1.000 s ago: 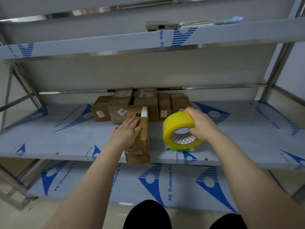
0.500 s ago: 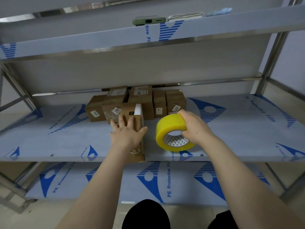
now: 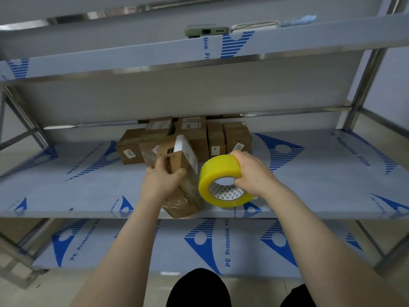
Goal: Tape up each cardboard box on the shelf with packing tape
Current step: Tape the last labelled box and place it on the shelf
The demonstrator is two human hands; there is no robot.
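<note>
The left grip [image 3: 160, 185] is closed around a long cardboard box [image 3: 184, 161]: the fingers curl over its left side and the thumb lies on the top face, so the box is held between them. This box is tilted and turned a little. Its near end, covered with wrinkled clear tape, is at the front edge of the middle shelf [image 3: 77, 196], and its far end carries a white label. The right grip [image 3: 254, 176] is closed on a yellow tape roll [image 3: 218, 173], with the fingers over the outer band and the thumb reaching into the core. The roll stands on its edge just beside the right side of the box; it is not possible to tell if the two touch, or if the roll rests on the shelf. Behind both, at the back of the same shelf, a group of other cardboard boxes [image 3: 236, 136] stands close together, several with small labels. The upper shelf [image 3: 110, 54] carries a green phone [image 3: 207, 32] at its front edge. Under the arms the lower shelf [image 3: 155, 247] shows a film with blue print.
</note>
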